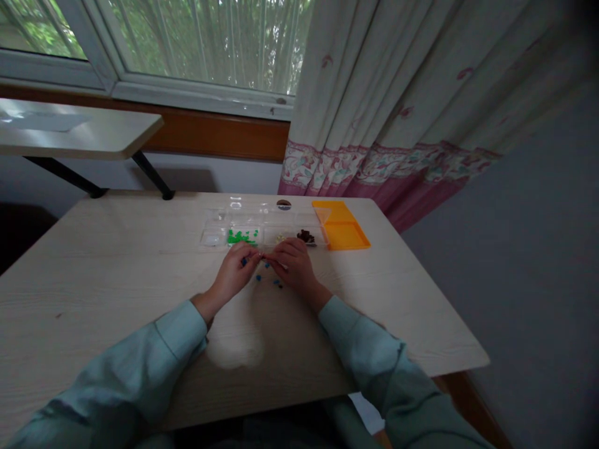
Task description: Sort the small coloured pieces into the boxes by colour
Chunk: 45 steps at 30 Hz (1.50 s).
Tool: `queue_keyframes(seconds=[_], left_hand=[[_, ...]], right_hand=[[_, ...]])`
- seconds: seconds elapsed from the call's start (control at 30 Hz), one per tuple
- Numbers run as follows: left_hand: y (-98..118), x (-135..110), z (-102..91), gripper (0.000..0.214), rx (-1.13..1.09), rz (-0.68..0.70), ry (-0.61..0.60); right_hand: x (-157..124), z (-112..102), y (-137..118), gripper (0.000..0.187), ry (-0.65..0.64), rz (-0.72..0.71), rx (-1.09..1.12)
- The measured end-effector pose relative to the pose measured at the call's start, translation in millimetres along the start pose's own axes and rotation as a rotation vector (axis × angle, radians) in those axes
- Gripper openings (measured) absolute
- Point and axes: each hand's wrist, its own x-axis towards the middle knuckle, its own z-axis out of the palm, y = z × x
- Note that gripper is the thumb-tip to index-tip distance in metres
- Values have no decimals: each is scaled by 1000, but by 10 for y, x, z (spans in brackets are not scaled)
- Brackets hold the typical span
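**Left hand [233, 268] and right hand [294, 262] pinched tip to tip, blue beads [258, 277] right underneath**

So both hands sit mid-table [116, 262], knuckles up. The fingers are curled in and pressed together into little pinches that meet in the middle. The left one has a blue speck showing at its fingertips [249, 255]. The right one seems to nip something thin and pale. Honestly, it's all too small to tell what either pinch really has in it.

The loose blue beads lie on the bare wood just below where the fingertips meet, between the two hands and a bit toward the person. There are only a few, scattered apart from each other, and none touch the hands as far as I can see.

Just beyond the hands there's a clear compartment box [262, 219]. It has green beads [242, 236] in a cell right past the left hand, brown beads [306, 236] in a cell right past the right hand, and some pale bits in between. An orange lid [341, 229] lies flat beside the box on the right hand's side, clear of the hand. Light blue-green sleeves [140, 362] cover both forearms. Behind the table are a window [201, 43] and a floral curtain [397, 93] with a pink hem.
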Motion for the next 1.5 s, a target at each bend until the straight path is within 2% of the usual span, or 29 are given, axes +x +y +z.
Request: queue_keyframes(seconds=[0.17, 0.27, 0.4, 0.47, 0.53, 0.63, 0.83, 0.97, 1.07, 1.2, 1.37, 1.5], left_hand=[[-17, -2, 19, 29, 5, 36, -11], [-9, -10, 28, 28, 0, 56, -33], [16, -24, 26, 30, -12, 58, -63], [20, -29, 24, 31, -7, 71, -82], [19, -33, 21, 30, -1, 95, -101], [25, -37, 12, 29, 13, 114, -128], [104, -51, -14, 27, 66, 148, -212], [161, -85, -8, 19, 130, 263, -324], [173, -110, 15, 22, 188, 357, -376], [152, -119, 50, 20, 277, 410, -428], [147, -123, 69, 14, 324, 427, -436], [181, -120, 51, 14, 305, 394, -413]], right_hand=[[-8, -10, 15, 18, 2, 13, 32], [-17, -88, 117, 18, 44, 64, 6], [-46, -268, 427, 22, 277, 281, -142], [-69, -328, 595, 25, 324, 399, -231], [-92, -346, 719, 27, 302, 451, -284], [-110, -321, 800, 29, 271, 447, -279], [-97, -294, 767, 32, 269, 440, -177], [-79, -299, 726, 31, 258, 431, -169], [-67, -291, 689, 29, 239, 412, -176], [-50, -269, 645, 28, 221, 396, -152], [-33, -271, 541, 27, 198, 371, -128], [-44, -280, 322, 24, 153, 277, -50]])
